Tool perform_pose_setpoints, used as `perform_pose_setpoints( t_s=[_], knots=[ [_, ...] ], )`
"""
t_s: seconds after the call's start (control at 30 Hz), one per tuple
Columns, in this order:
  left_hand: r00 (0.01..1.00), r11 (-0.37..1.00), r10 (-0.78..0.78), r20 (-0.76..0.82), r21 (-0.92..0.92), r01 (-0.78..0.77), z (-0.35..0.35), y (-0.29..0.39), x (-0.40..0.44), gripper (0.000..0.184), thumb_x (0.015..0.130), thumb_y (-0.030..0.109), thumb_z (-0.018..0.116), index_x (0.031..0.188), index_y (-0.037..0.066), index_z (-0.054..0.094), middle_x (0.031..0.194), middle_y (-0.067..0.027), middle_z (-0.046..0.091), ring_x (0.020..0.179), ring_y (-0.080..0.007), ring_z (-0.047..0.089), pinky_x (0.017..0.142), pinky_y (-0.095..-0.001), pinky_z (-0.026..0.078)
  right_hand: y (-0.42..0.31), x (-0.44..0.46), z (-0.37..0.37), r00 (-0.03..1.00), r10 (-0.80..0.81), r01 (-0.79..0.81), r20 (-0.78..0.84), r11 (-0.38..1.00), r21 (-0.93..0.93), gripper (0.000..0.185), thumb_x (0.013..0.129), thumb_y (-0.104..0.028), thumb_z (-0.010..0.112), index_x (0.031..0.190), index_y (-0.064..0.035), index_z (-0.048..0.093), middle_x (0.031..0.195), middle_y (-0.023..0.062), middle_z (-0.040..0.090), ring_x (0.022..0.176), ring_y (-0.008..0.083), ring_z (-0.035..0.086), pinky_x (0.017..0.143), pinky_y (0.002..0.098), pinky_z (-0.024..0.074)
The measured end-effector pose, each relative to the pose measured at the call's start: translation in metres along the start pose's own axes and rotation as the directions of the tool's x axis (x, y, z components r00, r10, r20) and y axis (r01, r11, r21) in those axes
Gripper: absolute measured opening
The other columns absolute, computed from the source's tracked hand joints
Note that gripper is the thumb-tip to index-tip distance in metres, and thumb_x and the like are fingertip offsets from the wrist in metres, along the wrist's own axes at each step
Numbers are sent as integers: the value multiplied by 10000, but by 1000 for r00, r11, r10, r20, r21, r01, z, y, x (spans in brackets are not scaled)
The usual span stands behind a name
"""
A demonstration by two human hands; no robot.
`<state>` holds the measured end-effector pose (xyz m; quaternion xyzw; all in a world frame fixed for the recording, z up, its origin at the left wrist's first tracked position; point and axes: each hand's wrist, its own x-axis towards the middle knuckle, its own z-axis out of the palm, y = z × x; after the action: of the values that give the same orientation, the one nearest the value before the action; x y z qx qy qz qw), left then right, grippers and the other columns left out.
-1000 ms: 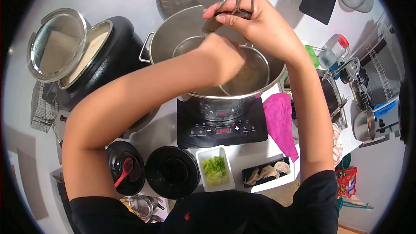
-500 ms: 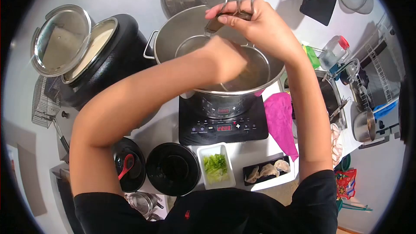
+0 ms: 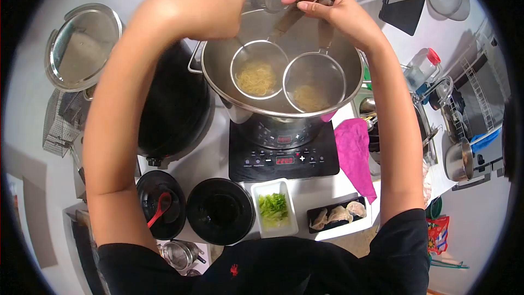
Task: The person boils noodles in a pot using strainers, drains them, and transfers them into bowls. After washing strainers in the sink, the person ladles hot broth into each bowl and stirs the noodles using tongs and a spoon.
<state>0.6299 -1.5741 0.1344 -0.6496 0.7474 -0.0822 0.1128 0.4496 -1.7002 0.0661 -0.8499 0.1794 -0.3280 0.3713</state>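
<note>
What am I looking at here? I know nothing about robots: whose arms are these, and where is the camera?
There is no robot: these are a person's own arms and bare hands. The camera is worn on the person's head, looking forward and down.

The right hand holds the handles of two round strainers, each with noodles in it, over a large metal pot. The left hand is raised beside them, blurred, so I can't tell what it grips.

The pot stands on a black cooktop. In front are a black bowl, a dark dish with a red spoon, a white dish of greens, and dumplings. A pink cloth lies to the right.
</note>
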Motion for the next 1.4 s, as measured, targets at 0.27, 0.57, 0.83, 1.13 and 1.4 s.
perform_pose_setpoints(
  t_s=[0.27,0.57,0.83,1.13,1.4],
  knots=[
    [992,1000,-17,-126,-20,15,105,14,33,188,737,83,534,822,-10,674,831,-217,652,813,-344,653,716,-404,523,-9,-8,9,998,67,-67,7,998,7,192,867,-156,590,1027,-106,683,904,-18,646,860,60,534,771,228,423],
    [986,999,-1,-168,-36,-5,87,17,26,199,769,91,514,844,-4,672,843,-217,651,811,-340,654,719,-411,523,-6,-7,14,999,-37,37,-8,999,-1,188,873,-160,584,1027,-109,680,864,-26,644,719,41,554,625,192,448],
    [981,996,-28,-194,-92,11,85,21,16,201,760,88,512,844,-21,660,859,-230,645,826,-356,646,719,-429,516,-16,-12,15,996,90,-90,7,996,20,189,879,-161,581,1034,-107,676,850,-35,637,726,39,560,633,194,459],
    [986,990,-80,-146,-129,61,89,17,15,198,746,100,551,844,-35,658,847,-241,640,819,-371,639,718,-436,509,-12,-12,17,1000,15,-15,-10,1000,-11,192,881,-163,578,1037,-109,676,871,-27,635,741,40,565,648,191,461],
    [994,982,42,-103,-180,-60,74,16,17,209,699,90,562,828,-40,661,827,-248,636,820,-383,636,719,-427,511,-17,-12,15,998,58,-58,-7,998,-32,196,875,-154,577,1040,-123,679,865,-40,633,668,26,552,581,197,453]
  ],
)
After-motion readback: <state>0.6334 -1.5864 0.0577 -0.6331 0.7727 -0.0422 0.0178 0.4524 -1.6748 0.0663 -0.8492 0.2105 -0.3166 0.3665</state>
